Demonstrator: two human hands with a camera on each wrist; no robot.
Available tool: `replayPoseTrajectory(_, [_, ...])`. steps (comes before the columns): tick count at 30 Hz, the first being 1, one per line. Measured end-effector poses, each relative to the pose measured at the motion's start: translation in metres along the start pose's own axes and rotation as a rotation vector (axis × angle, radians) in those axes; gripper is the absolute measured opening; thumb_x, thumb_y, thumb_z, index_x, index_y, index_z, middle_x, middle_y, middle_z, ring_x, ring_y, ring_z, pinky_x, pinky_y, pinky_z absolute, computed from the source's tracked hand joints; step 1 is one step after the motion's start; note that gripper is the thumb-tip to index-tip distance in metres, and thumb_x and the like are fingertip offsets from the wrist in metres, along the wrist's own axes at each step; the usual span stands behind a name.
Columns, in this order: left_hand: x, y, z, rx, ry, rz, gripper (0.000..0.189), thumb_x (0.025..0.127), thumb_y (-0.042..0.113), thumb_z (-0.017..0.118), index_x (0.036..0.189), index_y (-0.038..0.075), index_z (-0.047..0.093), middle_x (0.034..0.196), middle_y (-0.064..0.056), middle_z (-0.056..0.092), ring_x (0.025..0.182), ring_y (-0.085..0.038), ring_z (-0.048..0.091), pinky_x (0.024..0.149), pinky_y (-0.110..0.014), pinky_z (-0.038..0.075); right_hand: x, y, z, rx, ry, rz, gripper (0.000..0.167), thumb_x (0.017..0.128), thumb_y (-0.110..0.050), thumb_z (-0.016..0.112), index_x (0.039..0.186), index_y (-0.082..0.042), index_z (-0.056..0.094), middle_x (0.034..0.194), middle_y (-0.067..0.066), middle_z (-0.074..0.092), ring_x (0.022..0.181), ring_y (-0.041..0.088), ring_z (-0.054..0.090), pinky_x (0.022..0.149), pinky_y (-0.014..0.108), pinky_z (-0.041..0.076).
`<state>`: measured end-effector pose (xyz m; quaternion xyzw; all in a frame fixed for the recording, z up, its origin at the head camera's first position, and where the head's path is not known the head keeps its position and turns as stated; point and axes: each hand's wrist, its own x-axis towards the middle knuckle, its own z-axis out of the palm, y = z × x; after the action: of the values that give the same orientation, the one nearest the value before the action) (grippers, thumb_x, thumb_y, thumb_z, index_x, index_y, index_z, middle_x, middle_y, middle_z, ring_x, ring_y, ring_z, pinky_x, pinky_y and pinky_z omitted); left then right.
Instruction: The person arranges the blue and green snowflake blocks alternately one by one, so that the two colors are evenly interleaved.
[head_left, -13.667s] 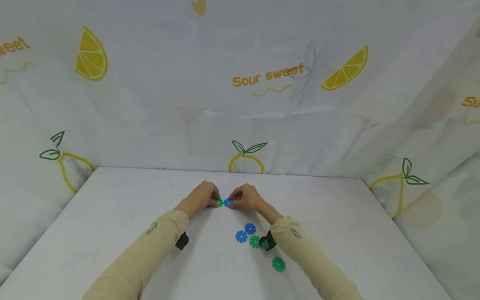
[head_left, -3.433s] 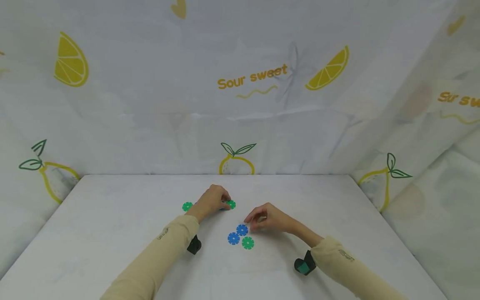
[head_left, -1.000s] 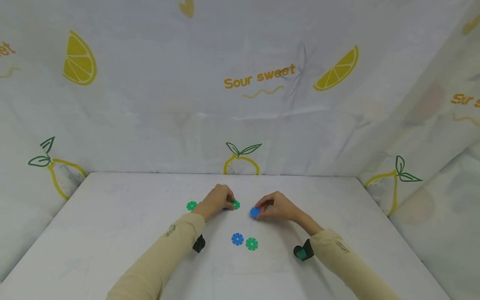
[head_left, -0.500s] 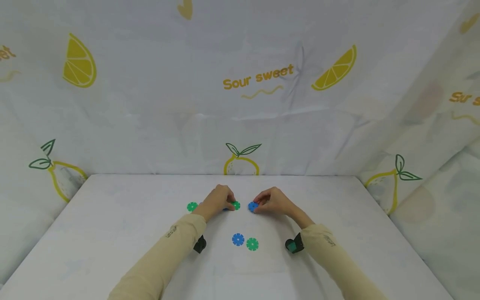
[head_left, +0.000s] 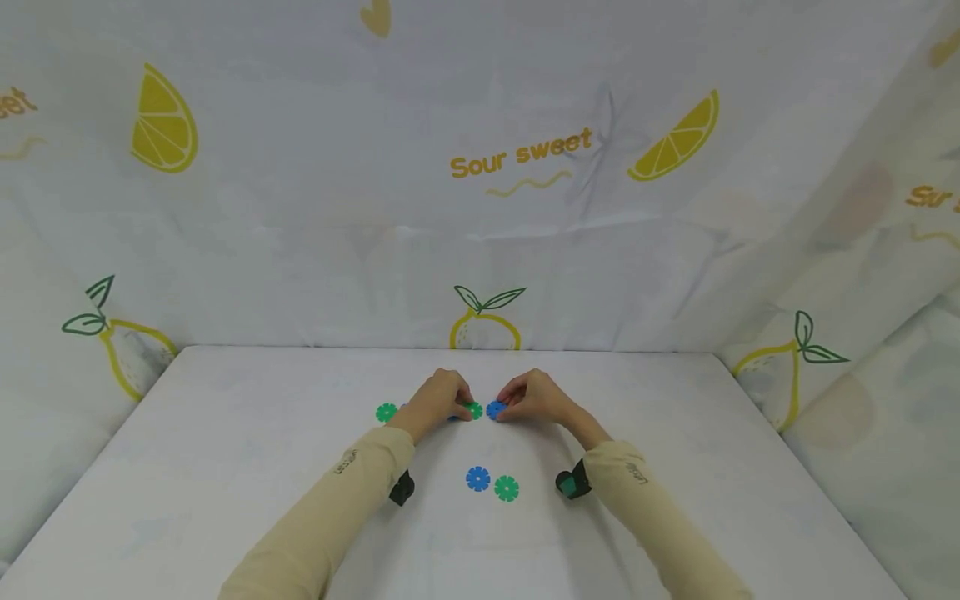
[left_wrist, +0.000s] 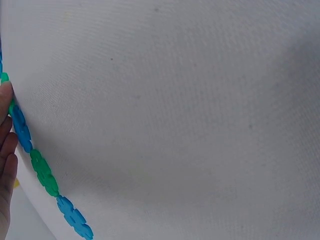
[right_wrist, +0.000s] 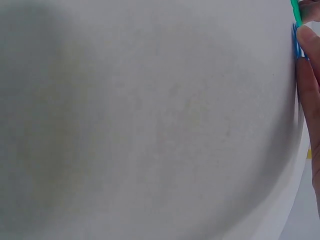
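Observation:
A row of blue and green notched plastic discs lies on the white table, partly hidden by my left hand. That hand pinches a green disc at the row's right end. In the left wrist view a green disc and a blue disc show edge to edge in the row. My right hand pinches a blue disc by its right side, a small gap from the green one in the head view. In the right wrist view the blue disc stands right at the green disc.
A loose blue disc and a loose green disc lie side by side, nearer the front of the table. Behind the table hangs a white cloth printed with lemons. Each wrist carries a small black camera.
My right hand took a blue disc from the loose pile and brought it left and back, close to the green disc. The left hand has stayed on the row over the last second.

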<state>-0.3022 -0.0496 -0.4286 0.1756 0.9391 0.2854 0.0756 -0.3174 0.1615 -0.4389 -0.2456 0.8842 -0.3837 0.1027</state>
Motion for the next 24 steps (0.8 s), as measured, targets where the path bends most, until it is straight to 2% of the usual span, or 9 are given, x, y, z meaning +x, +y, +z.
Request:
replayPoseTrajectory(10, [0.0005, 0.0004, 0.0, 0.017, -0.009, -0.004, 0.017, 0.076, 0.009, 0.08, 0.09, 0.003, 0.074, 0.092, -0.005, 0.068, 0.086, -0.016, 0.061, 0.083, -0.033, 0.052, 0.0072, -0.0012, 0.0028, -0.064, -0.04, 0.032, 0.022, 0.076, -0.01, 0.081, 0.094, 0.0, 0.074, 0.083, 0.004, 0.071, 0.068, 0.007, 0.058, 0.064, 0.018, 0.05])
replayPoseTrajectory(20, [-0.0013, 0.0009, -0.0007, 0.003, -0.012, -0.002, 0.017, 0.077, 0.008, 0.079, 0.092, 0.004, 0.074, 0.093, -0.005, 0.068, 0.089, -0.017, 0.062, 0.084, -0.033, 0.052, 0.0031, -0.0059, -0.003, -0.044, -0.062, -0.013, 0.022, 0.078, -0.011, 0.08, 0.095, -0.001, 0.072, 0.082, -0.001, 0.068, 0.068, 0.007, 0.056, 0.065, 0.02, 0.05])
replayPoseTrajectory(24, [-0.0019, 0.002, -0.0018, 0.01, -0.012, 0.01, 0.016, 0.076, 0.008, 0.08, 0.091, 0.004, 0.074, 0.091, -0.005, 0.068, 0.086, -0.017, 0.062, 0.082, -0.033, 0.052, 0.0042, -0.0058, -0.0025, -0.05, -0.066, 0.009, 0.019, 0.079, -0.007, 0.078, 0.094, 0.0, 0.072, 0.084, 0.002, 0.069, 0.07, 0.009, 0.057, 0.067, 0.021, 0.051])
